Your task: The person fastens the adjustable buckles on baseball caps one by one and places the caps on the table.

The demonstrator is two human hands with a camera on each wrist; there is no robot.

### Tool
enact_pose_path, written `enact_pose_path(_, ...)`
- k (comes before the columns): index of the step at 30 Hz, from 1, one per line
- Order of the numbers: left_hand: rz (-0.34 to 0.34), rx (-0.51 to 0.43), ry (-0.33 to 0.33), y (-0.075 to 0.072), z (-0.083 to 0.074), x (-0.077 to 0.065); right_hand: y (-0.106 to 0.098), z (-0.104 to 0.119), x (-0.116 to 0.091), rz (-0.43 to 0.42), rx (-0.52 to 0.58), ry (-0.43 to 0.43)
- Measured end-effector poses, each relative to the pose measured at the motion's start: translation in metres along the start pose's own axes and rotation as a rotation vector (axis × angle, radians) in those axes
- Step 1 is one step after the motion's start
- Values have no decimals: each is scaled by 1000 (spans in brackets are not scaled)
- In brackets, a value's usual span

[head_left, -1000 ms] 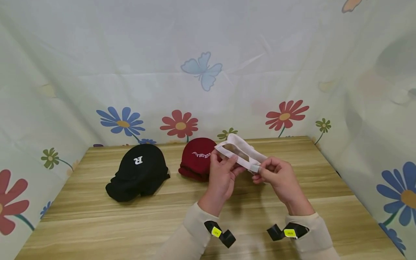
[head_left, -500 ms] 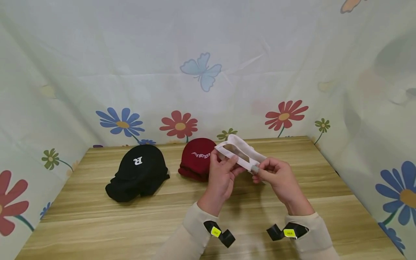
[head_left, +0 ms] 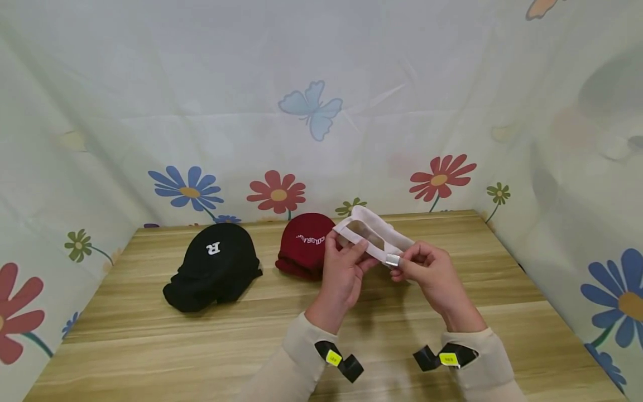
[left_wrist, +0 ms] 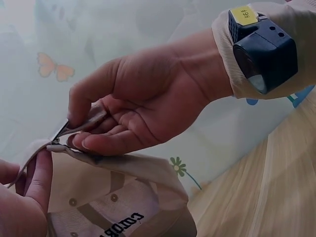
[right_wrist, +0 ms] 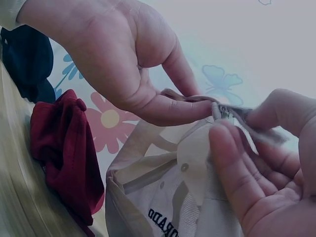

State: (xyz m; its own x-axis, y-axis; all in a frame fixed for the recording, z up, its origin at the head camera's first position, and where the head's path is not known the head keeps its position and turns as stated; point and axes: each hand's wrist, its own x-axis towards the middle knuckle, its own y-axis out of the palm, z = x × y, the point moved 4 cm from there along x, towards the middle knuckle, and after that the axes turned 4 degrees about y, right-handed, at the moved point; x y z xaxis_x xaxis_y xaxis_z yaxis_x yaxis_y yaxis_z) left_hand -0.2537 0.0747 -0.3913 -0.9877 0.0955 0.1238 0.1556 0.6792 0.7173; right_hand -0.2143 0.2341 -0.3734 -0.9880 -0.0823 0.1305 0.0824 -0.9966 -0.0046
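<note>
A pale baseball cap (head_left: 374, 219) is held up over the table, its rear opening and strap facing me. My left hand (head_left: 344, 273) pinches the strap (head_left: 369, 250) between thumb and fingers, left of a silver metal buckle (head_left: 392, 260). At the buckle's right side, the thumb and fingers of my right hand (head_left: 429, 273) pinch the strap end. In the left wrist view the buckle plate (left_wrist: 60, 129) stands tilted up at the right thumb (left_wrist: 81, 106). Dark lettering (right_wrist: 163, 224) shows inside the cap in the right wrist view. The cap's brim is hidden.
On the wooden table (head_left: 201, 352), a dark red cap (head_left: 301, 248) stands just behind and left of my left hand. Farther left lies a black cap (head_left: 216, 268) with a white R. A flower-printed cloth (head_left: 351, 139) encloses the back and sides.
The silver buckle has turned in my right fingers, so its bright face now shows toward me. Both hands stay in nearly the same place; the red and black caps have not moved.
</note>
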Motion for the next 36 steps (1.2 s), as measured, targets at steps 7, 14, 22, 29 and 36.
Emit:
enact_pose_path(7, -4, 2, -10, 2, 0, -2, -2, 1, 1, 10, -64, 27)
enact_pose_path(14, 3, 16, -21, 2, 1, -1, 0, 4, 0, 2, -88, 15)
enact_pose_path(22, 1, 16, -15, 2, 2, -1, 0, 5, -1, 0, -47, -12)
enact_pose_path(29, -8, 16, -14, 3, 2, -1, -3, 3, 1, 11, -36, -11)
enact_pose_path(36, -8, 4, -8, 4, 3, -1, -5, 2, 2, 5, -64, 23)
